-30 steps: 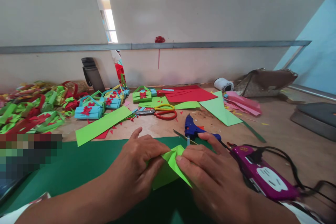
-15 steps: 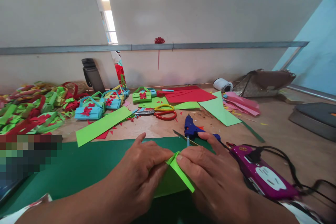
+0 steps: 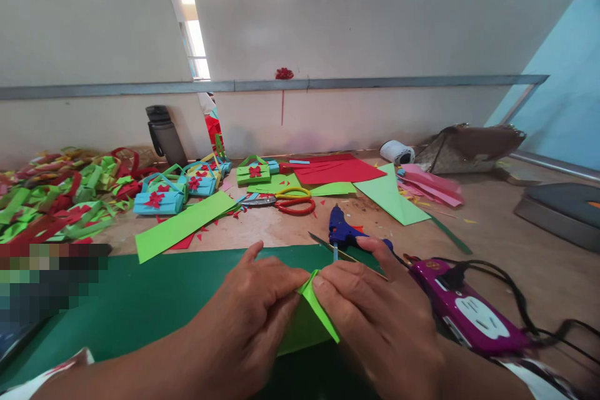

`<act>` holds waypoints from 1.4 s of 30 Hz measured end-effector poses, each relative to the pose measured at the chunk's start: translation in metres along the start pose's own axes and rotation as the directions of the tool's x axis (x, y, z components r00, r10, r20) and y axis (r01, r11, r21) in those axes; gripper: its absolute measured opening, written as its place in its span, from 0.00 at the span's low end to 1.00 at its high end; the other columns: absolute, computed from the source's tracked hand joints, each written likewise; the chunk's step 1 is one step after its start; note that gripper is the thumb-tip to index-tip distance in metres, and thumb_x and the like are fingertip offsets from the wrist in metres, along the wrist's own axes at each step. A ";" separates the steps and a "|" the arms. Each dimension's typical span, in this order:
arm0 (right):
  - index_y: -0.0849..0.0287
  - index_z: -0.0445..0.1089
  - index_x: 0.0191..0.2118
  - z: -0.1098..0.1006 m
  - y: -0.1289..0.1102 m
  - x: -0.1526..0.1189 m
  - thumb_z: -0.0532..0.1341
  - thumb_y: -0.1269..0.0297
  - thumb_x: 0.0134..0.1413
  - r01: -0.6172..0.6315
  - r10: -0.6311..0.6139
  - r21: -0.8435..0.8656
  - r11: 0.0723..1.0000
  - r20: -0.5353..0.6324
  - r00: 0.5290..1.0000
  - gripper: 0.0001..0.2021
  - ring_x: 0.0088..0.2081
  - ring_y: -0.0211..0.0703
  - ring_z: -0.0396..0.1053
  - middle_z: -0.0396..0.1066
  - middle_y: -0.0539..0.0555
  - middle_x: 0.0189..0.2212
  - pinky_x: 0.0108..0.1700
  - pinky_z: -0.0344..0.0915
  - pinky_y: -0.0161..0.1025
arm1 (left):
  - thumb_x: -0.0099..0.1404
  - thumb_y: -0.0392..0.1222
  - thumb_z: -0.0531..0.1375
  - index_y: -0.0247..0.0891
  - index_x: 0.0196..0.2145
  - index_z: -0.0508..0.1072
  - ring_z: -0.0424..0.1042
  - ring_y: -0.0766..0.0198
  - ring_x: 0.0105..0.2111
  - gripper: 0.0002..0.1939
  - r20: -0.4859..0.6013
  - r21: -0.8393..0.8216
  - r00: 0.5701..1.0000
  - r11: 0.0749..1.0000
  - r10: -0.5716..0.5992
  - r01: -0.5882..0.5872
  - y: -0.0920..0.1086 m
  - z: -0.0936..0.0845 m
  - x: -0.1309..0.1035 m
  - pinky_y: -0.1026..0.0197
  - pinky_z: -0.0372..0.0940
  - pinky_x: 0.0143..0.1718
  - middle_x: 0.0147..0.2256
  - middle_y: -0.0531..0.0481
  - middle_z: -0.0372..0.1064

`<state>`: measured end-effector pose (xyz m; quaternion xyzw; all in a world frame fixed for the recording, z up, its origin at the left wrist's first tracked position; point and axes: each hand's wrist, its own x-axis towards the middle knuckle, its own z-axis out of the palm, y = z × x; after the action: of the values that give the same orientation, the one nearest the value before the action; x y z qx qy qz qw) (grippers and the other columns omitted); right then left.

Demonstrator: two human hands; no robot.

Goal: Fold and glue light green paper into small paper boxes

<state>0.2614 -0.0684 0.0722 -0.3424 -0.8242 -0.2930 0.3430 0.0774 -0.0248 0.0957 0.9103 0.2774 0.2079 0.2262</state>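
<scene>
Between my hands is a light green folded paper (image 3: 319, 309), with a narrow flap slanting down to the right. My left hand (image 3: 255, 306) pinches its top edge from the left between thumb and forefinger. Close beside it, my right hand (image 3: 375, 312) presses the fold at the top, its forefinger raised. The paper's lower part lies over a green mat (image 3: 154, 300). Just beyond my right hand rests a blue glue gun (image 3: 341, 228), and a pointed metal blade (image 3: 323, 242) lies beside it.
Red-and-yellow scissors (image 3: 293, 201) lie behind the mat. A green paper strip (image 3: 187, 225), small blue paper bags (image 3: 159, 200) and a heap of paper pieces (image 3: 60, 200) are at left. At right are a purple power strip (image 3: 469, 306) with cables, and a handbag (image 3: 469, 150).
The green flap has swung slightly left and down at its lower end. My right hand has shifted a little left, still on the paper. My left hand has hardly moved.
</scene>
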 end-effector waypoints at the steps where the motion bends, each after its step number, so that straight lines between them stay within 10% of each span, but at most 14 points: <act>1: 0.65 0.70 0.37 0.001 -0.002 -0.001 0.51 0.74 0.56 -0.004 0.004 -0.014 1.000 -0.003 1.000 0.11 0.34 0.42 0.73 0.76 0.56 0.31 0.59 0.51 0.55 | 0.65 0.36 0.49 0.43 0.34 0.71 0.72 0.66 0.31 0.12 0.001 -0.005 1.000 1.000 0.000 0.000 0.000 0.000 0.000 0.48 0.50 0.59 0.27 0.56 0.72; 27: 0.68 0.71 0.39 0.011 -0.018 -0.006 0.48 0.76 0.59 0.011 -0.012 -0.200 0.980 -0.004 1.000 0.14 0.37 0.47 0.73 0.77 0.59 0.35 0.58 0.47 0.57 | 0.68 0.40 0.47 0.44 0.41 0.70 0.72 0.69 0.31 0.13 0.088 -0.262 0.992 0.959 -0.090 0.110 -0.003 0.006 0.000 0.50 0.34 0.63 0.29 0.60 0.71; 42: 0.71 0.72 0.38 0.007 -0.015 0.001 0.46 0.78 0.57 0.062 -0.064 -0.248 0.967 -0.003 0.998 0.16 0.30 0.49 0.72 0.77 0.60 0.27 0.41 0.59 0.51 | 0.67 0.42 0.45 0.38 0.28 0.70 0.66 0.71 0.22 0.17 -0.053 -0.251 0.990 0.961 -0.132 0.114 -0.001 0.009 0.004 0.51 0.51 0.59 0.22 0.58 0.68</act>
<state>0.2466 -0.0720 0.0650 -0.3545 -0.7899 -0.4060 0.2926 0.0845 -0.0240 0.0892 0.8482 0.3131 0.2579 0.3405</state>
